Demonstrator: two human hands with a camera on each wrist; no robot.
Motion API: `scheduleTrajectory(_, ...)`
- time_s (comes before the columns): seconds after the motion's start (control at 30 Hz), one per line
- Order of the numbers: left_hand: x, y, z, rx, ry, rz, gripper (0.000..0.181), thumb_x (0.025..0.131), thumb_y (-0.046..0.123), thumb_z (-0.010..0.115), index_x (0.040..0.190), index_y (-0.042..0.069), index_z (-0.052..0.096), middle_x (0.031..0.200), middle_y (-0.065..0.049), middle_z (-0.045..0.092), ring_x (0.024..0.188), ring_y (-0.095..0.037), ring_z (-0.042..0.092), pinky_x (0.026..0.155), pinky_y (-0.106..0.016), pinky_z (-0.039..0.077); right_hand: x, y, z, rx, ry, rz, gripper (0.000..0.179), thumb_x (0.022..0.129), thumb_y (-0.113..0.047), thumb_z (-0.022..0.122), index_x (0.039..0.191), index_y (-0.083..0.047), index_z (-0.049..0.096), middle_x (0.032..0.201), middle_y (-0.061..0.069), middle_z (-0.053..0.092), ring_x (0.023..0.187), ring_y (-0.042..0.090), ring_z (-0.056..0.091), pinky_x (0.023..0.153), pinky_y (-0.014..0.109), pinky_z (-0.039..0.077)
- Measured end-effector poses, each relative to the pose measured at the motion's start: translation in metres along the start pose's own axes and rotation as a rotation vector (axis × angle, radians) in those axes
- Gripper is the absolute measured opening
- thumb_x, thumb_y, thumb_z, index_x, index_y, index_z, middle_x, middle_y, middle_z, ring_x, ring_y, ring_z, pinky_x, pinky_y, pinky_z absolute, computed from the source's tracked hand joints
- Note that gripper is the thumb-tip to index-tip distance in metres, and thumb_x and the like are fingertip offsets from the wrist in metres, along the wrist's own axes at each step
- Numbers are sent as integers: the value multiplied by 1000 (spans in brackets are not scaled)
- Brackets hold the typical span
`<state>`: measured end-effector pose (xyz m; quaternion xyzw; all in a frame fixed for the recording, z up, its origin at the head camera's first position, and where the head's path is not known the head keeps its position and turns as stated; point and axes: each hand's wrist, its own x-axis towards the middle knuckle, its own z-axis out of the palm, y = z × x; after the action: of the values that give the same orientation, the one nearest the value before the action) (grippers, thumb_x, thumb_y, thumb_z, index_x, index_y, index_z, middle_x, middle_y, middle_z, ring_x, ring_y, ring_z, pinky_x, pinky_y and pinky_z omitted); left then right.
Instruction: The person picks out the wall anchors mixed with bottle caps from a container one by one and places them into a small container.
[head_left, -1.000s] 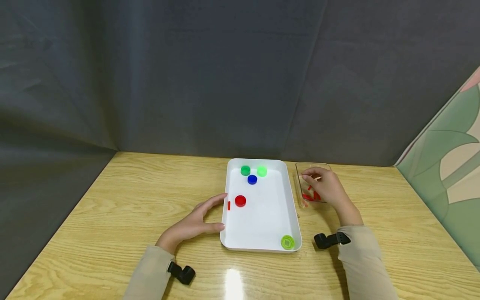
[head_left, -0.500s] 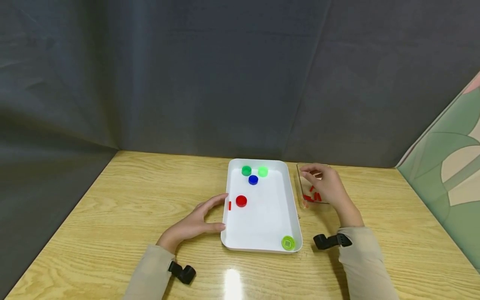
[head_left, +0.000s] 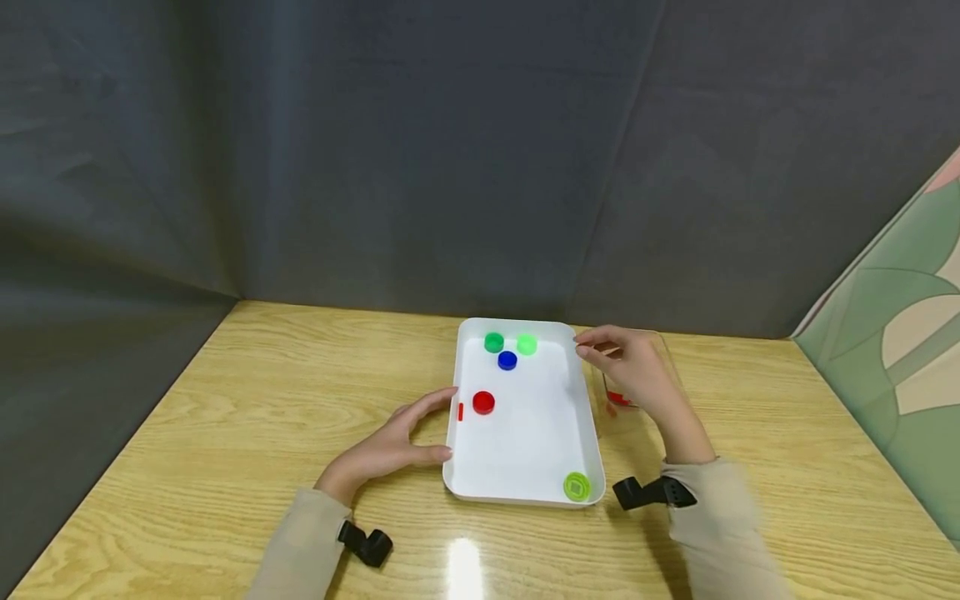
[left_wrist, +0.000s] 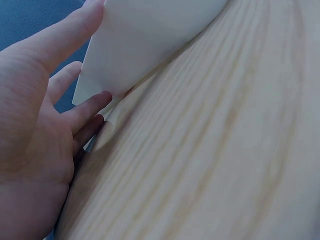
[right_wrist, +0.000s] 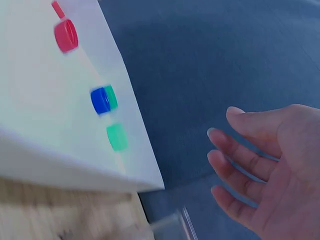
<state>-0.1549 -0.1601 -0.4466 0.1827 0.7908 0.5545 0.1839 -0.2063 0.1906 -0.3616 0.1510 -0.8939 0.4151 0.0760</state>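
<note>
The left hand [head_left: 390, 446] lies with fingers spread against the white tray's [head_left: 525, 497] 9 o'clock wall, probably to keep it from sliding; inside, the red cap [head_left: 483, 402] sits near that wall; the blue cap [head_left: 507, 360] and two green caps are at 12 o'clock; the right hand [head_left: 633, 375], fingers loose and holding nothing, hovers above the clear box [head_left: 615, 412] at the tray's 2 o'clock.

Both arms wear beige long sleeves [head_left: 712, 525], each with a small black camera [head_left: 365, 546] strapped at the wrist.
</note>
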Motion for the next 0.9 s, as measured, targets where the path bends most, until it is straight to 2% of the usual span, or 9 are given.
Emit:
scheduleTrajectory(0.1,0,1,0,2,0,-6,79,87,28,78,153,32,36,156,2,34,146,-25,22,115,-61,13,1,-6,8,42,-33,44,17,95,-13,69,108,-4,73,106,11,70,90,24,62,80,36,52)
scheduleTrajectory(0.27,0,-1,-1,0,0,-6,78,87,28,78,154,30,36,157,1,34,146,-26,21,115,-62,13,1,-14,22,77,-79,69,17,95,-15,69,109,-6,73,108,8,70,91,24,62,81,38,51)
scheduleTrajectory(0.57,-2,0,-1,-11,0,16,80,88,26,77,155,25,34,157,0,33,146,-25,22,116,-60,13,14,-33,43,53,-160,12,14,92,-10,71,105,-5,74,103,6,70,95,24,61,81,38,50)
scheduleTrajectory(0.7,-2,1,0,-1,4,12,80,88,25,77,155,26,34,157,0,33,146,-25,21,115,-60,13,20,-37,51,30,-194,-11,16,91,-9,72,105,-2,74,101,7,71,93,24,62,81,38,50)
scheduleTrajectory(0.9,-1,2,1,6,-5,26,79,88,26,77,155,25,35,157,0,34,146,-24,24,116,-58,16,24,-42,64,80,-225,-43,17,88,-9,75,103,-2,75,95,4,73,90,21,64,79,36,51)
